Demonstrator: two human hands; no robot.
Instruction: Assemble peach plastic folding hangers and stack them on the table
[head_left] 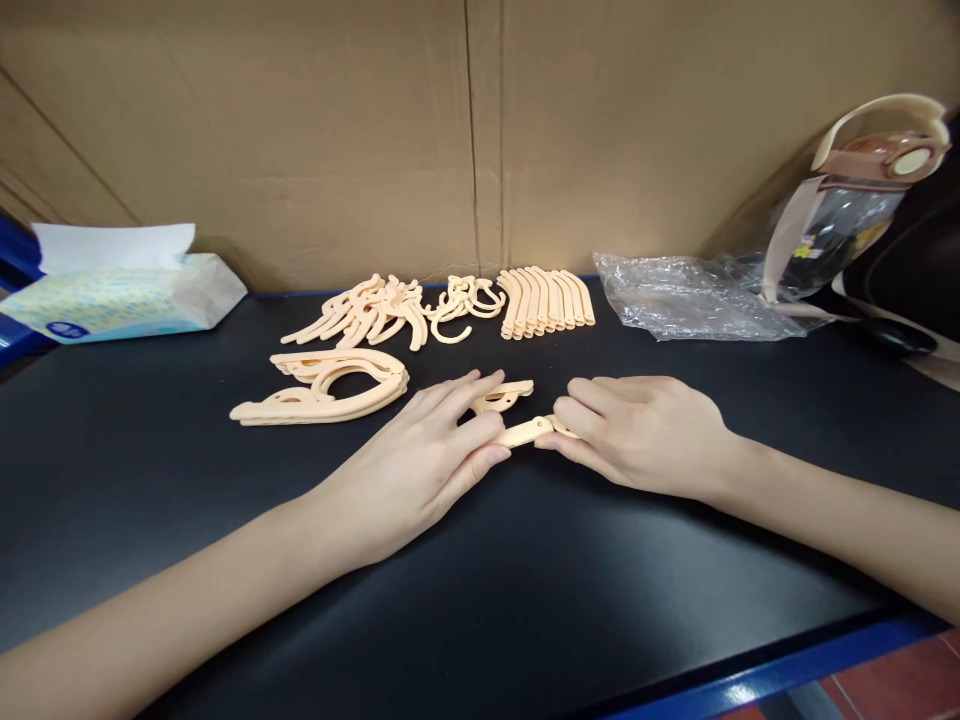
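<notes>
My left hand (416, 465) is closed round a peach plastic folding-hanger part (527, 432) just above the black table. Its fingers cover much of the part; a flat end with a small hole sticks out to the right, and a slotted arm (510, 395) shows beyond the fingertips. Thumb and bent fingers of my right hand (637, 432) pinch a piece (561, 427) meeting that holed end. Most of this piece is hidden, so I cannot tell whether the two are joined. Left of my left hand lies a stack of folded hangers (367, 405).
Along the back lie a pile of loose hanger arms (375, 310), several hooks (454, 332) and a neat row of curved arms (546, 302). A tissue pack (142, 300) stands at left. Clear plastic bag (675, 295) and strapped water bottle (847, 220) are at right, before a cardboard wall.
</notes>
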